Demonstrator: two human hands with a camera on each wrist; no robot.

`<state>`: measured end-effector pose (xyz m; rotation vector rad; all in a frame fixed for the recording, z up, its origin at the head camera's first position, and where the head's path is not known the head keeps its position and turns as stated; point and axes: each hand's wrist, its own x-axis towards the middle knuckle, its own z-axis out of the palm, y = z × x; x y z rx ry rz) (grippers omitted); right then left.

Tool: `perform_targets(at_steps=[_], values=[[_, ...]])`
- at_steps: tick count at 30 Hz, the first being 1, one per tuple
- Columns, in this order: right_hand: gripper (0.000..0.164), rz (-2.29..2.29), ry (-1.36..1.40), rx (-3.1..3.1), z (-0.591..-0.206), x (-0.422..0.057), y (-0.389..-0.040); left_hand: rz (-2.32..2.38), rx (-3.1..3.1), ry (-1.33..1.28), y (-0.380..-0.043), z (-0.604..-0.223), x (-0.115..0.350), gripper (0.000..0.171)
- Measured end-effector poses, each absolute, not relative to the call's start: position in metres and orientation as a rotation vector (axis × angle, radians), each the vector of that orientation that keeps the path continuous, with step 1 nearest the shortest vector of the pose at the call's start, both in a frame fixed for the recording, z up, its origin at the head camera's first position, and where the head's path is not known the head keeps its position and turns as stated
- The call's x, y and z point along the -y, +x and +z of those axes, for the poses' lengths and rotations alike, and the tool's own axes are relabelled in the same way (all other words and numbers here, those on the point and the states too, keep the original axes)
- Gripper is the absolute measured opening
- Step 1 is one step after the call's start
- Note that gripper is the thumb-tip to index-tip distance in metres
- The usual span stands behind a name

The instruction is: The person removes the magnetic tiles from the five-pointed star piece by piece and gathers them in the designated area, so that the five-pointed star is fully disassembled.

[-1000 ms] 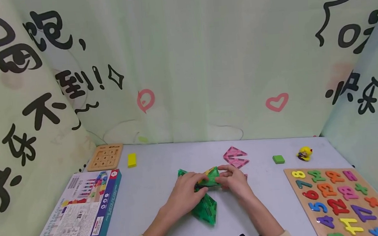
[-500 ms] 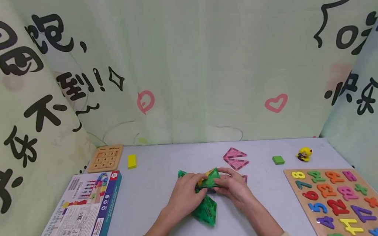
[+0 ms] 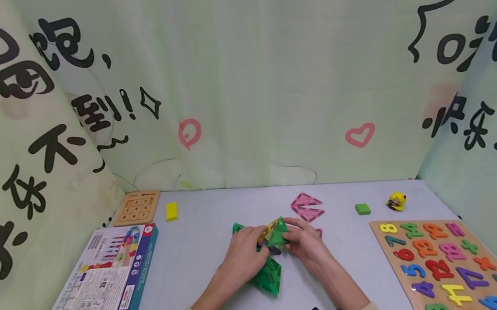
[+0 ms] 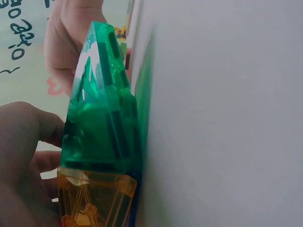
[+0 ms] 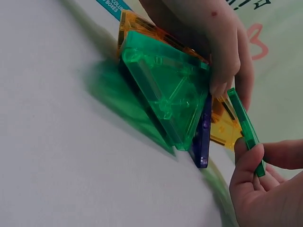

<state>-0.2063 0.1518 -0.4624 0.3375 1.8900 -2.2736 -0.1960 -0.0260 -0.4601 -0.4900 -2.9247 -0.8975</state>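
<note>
Left hand (image 3: 245, 250) grips the tile model (image 5: 163, 94), right hand (image 3: 306, 242) pinches 1 green tile (image 5: 245, 124) at the model's right side, contact unclear, so I'd brace the model lightly, square up the tile's edge and ease it on without jolting.

The tile structure (image 3: 269, 276) sits between the left hand (image 3: 244, 253) and the right hand (image 3: 307, 242). A box (image 3: 100, 278) lies left of both, a number board (image 3: 466, 259) right. Behind the right hand lie two tiles (image 3: 311, 214); apparently a third tile (image 3: 319, 232), half hidden.
</note>
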Motion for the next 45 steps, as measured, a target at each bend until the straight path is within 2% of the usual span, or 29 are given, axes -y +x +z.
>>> perform_targets(at_steps=[13, 19, 26, 32, 39, 45], values=[[0.049, -2.110, 0.190, -2.000, -0.457, -0.166, -0.196, -0.920, 2.821, -0.489, -0.202, -0.459, 0.031, 0.029], [0.043, -1.877, 0.166, -2.283, -0.446, -0.205, -0.194, -0.957, 2.801, -0.487, -0.204, -0.458, 0.034, 0.027], [0.035, -1.362, 0.216, -2.730, -0.440, -0.264, -0.211, -0.975, 2.797, -0.498, -0.204, -0.457, 0.036, 0.025], [0.031, -1.090, 0.203, -2.853, -0.442, -0.289, -0.223, -0.991, 2.784, -0.514, -0.204, -0.458, 0.033, 0.023], [0.034, -0.916, 0.236, -3.048, -0.446, -0.285, -0.223, -1.006, 2.776, -0.520, -0.202, -0.457, 0.030, 0.022], [0.023, -1.142, 0.097, -3.049, -0.440, -0.235, -0.213, -1.002, 2.784, -0.533, -0.202, -0.457, 0.029, 0.021]])
